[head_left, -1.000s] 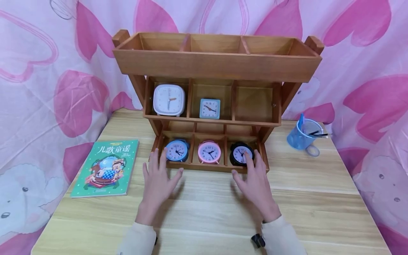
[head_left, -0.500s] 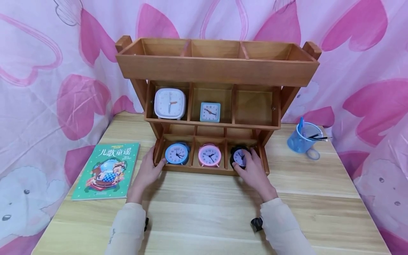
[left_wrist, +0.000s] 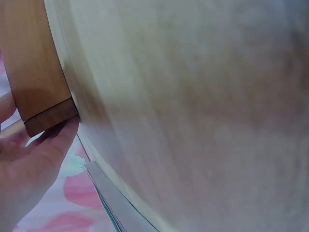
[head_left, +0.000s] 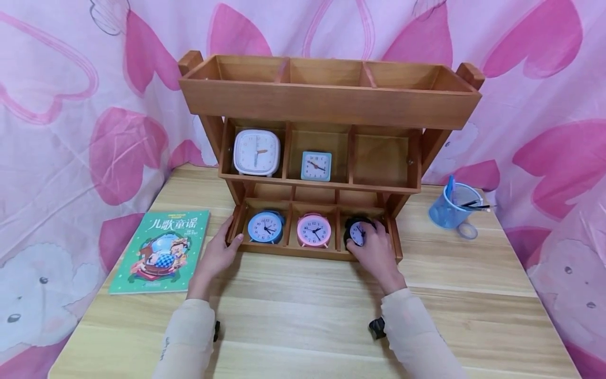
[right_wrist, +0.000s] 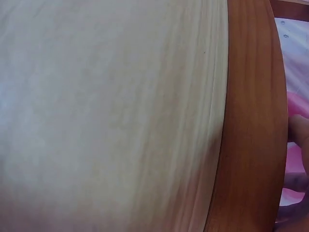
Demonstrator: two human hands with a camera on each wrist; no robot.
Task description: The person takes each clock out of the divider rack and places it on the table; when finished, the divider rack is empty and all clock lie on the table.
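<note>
In the head view, my right hand [head_left: 375, 253] grips a black alarm clock [head_left: 356, 232] in the bottom right compartment, its thumb on the near side of the dial. My left hand [head_left: 219, 255] holds the lower left corner of the brown wooden shelf [head_left: 326, 102], thumb at the front edge and fingers along the outer side. That corner [left_wrist: 50, 116] shows between thumb and fingers in the left wrist view. A blue alarm clock [head_left: 265, 227] and a pink alarm clock [head_left: 314, 230] stand in the other bottom compartments. The right wrist view shows only part of the hand [right_wrist: 299, 133] behind the front board.
A white clock [head_left: 257, 152] and a small light-blue square clock [head_left: 316, 166] stand on the middle tier. To the left lies a green book [head_left: 161, 251]. A blue mesh pen cup [head_left: 447, 209] and a tape roll [head_left: 467, 230] are at the right.
Both hands were spread in front of the shelf. The left moved outward to the shelf's lower left corner and took hold; the right closed around the black alarm clock.
</note>
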